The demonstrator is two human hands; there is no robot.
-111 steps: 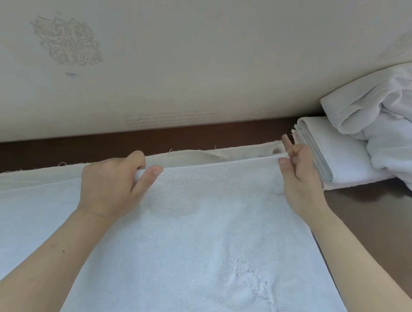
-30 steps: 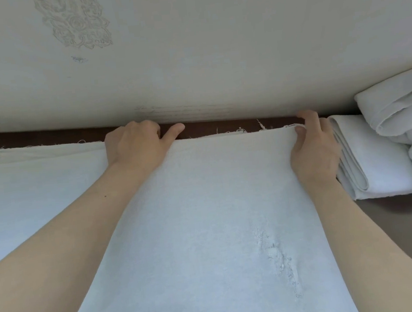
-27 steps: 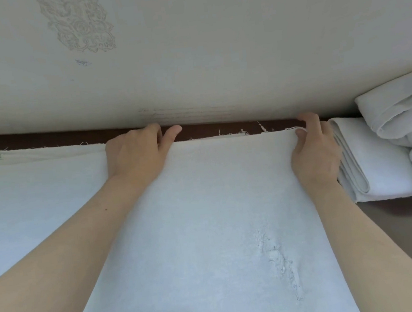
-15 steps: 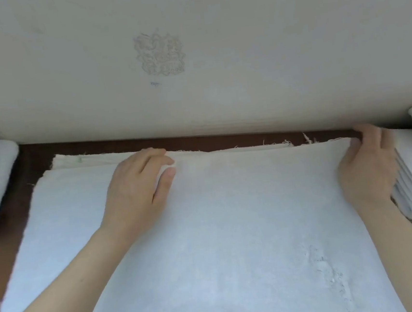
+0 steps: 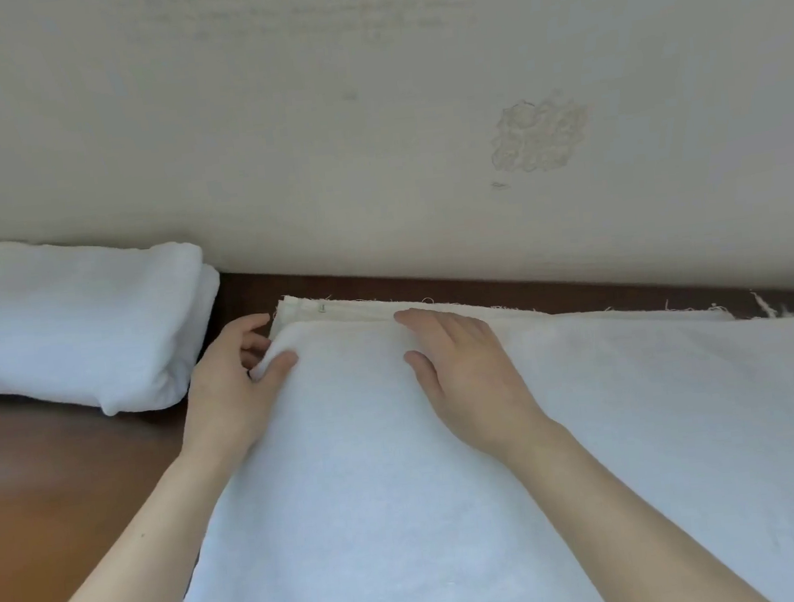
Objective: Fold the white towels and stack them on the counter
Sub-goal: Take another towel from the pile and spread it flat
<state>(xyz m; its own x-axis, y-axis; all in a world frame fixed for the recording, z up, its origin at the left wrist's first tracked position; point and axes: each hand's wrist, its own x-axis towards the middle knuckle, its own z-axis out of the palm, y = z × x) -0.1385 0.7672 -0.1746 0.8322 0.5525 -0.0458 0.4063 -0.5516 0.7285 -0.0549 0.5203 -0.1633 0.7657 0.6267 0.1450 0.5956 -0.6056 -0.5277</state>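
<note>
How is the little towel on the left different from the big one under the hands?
The little towel is folded thick; the big towel lies spread flat. No hand touches the little towel; the left hand pinches the big towel's corner, the right hand presses it. Both are white.

Cream wall [image 5: 319, 114] with scuffed patch [image 5: 537, 137] behind brown wooden counter [image 5: 39, 481].

Views: one, head-worn, wide-angle.
Position: over the brown wooden counter [image 5: 55, 503], at the person's head.
Facing: forward and down, toward the cream painted wall [image 5: 271, 118] at 12 o'clock.
Nearness: close; forearms enter from 6 o'clock, left hand [image 5: 234, 394] and right hand [image 5: 464, 367] lie near centre.
Coverage: large white terry towel [image 5: 406, 518], centre to 3 o'clock; folded white towel pile [image 5: 72, 322] at 10 o'clock.
</note>
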